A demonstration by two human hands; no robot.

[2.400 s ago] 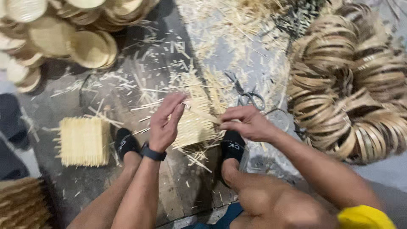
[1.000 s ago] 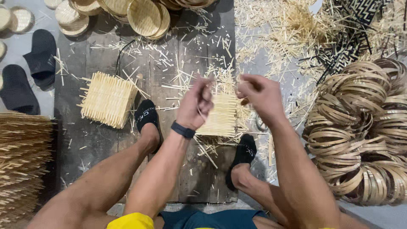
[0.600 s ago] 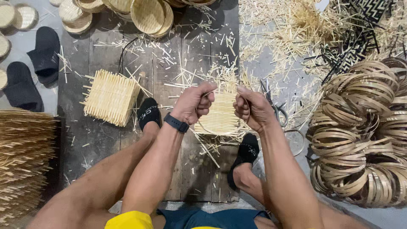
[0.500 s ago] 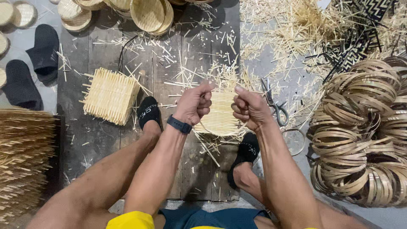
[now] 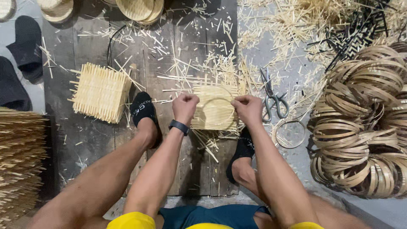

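Note:
My left hand and my right hand each pinch one side of a thin bamboo ring. The ring lies over a square woven bamboo mat on the dark wooden boards between my feet. A black band sits on my left wrist. Black socks cover both feet: the left foot rests beside the mat, and the right foot sits at the mat's lower right corner.
Another woven mat stack lies to the left. Scissors and a loose ring lie right of my hands. A big pile of bamboo rings fills the right side. Stacked mats, round baskets, black slippers and scattered splinters surround.
My hands came down from in front of me onto the mat, now spread apart with the ring held between them.

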